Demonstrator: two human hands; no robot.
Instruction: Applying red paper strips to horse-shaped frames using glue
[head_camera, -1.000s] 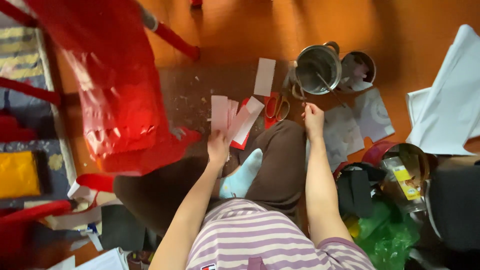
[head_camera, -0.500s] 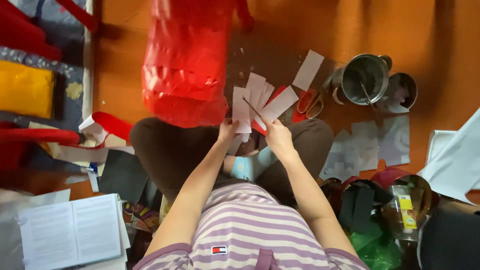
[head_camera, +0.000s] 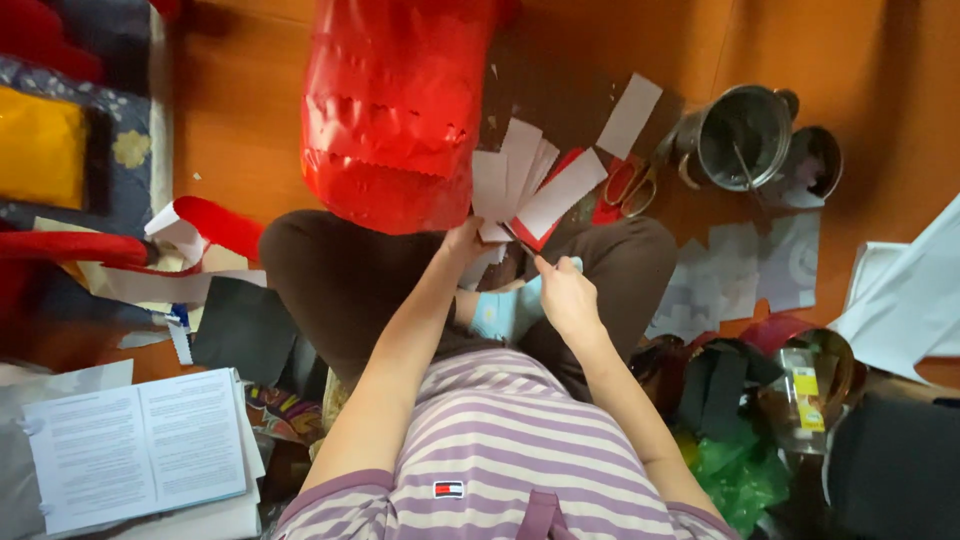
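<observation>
Paper strips (head_camera: 520, 180) fanned upward, away

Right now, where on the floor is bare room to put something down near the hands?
The orange floor is bare between the blue cushion and the red plastic sheet, and also above the metal pots, top right. It is crowded around the left hand and right hand: white paper strips, scissors, grey cut-outs.

Surroundings on the orange floor: open book (head_camera: 135, 445) at lower left; two metal pots (head_camera: 745, 135) at upper right, scissors (head_camera: 632, 185) just beside them; green bag (head_camera: 740, 475) at lower right; yellow cushion (head_camera: 35, 145) at far left.
</observation>
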